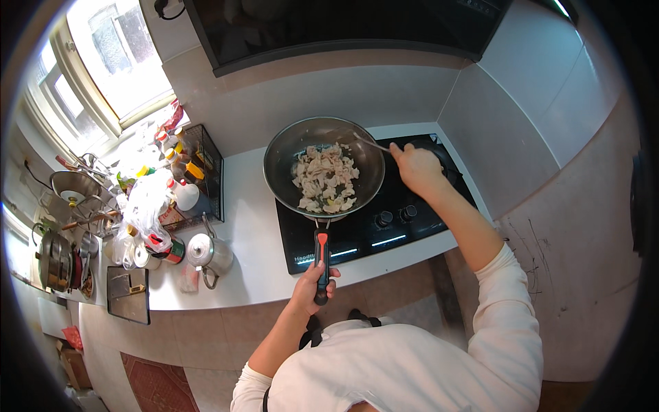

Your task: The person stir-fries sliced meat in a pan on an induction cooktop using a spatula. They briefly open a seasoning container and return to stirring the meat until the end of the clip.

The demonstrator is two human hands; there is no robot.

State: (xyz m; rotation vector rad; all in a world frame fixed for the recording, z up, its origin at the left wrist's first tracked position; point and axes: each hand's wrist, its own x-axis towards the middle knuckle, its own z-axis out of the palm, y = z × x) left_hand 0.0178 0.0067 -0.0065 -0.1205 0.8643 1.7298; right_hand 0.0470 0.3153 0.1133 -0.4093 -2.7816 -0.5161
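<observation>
A steel wok [278,177] sits over the left side of a black glass gas hob [355,242]. Its long black and red handle [323,247] points towards me, and my left hand [311,286] is wrapped around the lower part. Pale, opaque pieces of sliced meat [327,177] lie heaped in the wok, with a small yellow bit near the front. My right hand [419,167] grips a thin metal utensil [370,141], which reaches over the wok's right rim; its working end is hard to make out against the steel.
Left of the hob stands a metal kettle [216,252]. Beyond it, a black wire rack [221,180] holds several bottles. A cleaver [126,288] rests on a dark board [116,306] by the counter edge. A black range hood [334,31] overhangs the back.
</observation>
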